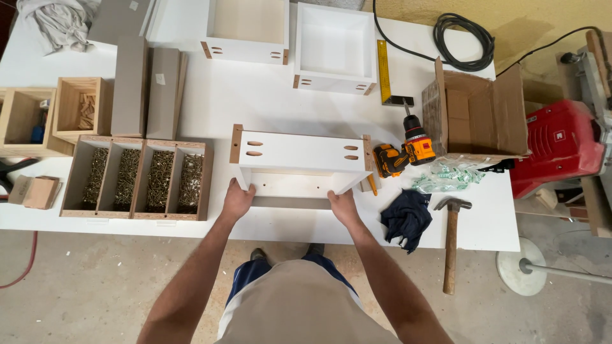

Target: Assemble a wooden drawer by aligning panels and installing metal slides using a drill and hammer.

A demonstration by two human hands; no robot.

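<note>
A woodworking or furniture-assembly workshop is shown. A white worktable (268,108) is set on a dusty concrete floor (95,286). Half-built white drawer boxes (331,48) are laid out, a divided wooden tray of screws (137,178) is kept alongside, and a cordless drill (405,153), a hammer (451,239), a yellow square (384,73) and a red power saw (558,146) are seen

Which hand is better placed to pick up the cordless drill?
Probably the right hand. It grips the white drawer box on the side where the cordless drill lies; the left hand holds the far side.
</note>
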